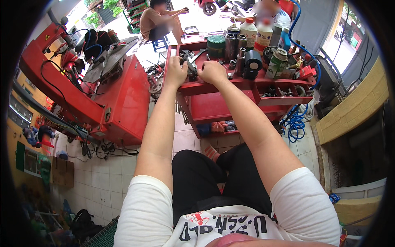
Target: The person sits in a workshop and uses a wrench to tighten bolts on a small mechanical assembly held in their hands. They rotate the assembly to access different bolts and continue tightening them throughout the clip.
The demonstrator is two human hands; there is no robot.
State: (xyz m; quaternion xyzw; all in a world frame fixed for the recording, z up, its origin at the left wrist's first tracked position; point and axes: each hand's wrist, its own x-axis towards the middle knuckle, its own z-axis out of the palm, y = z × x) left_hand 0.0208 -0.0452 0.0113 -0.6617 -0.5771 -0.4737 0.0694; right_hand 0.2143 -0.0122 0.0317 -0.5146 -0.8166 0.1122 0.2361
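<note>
Daylight washes out the ground outside (200, 19), while the lower left is dim and edges bow.

A black cylinder (252, 66) bars the right hand (213, 73) on its right — the shelf (212, 108) below seems reachable.

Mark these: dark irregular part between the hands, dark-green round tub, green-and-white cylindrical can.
Dark irregular part (191, 73): head view, visible middle.
Dark-green round tub (216, 48): head view, side wall.
Green-and-white cylindrical can (276, 65): head view, labelled side.
</note>
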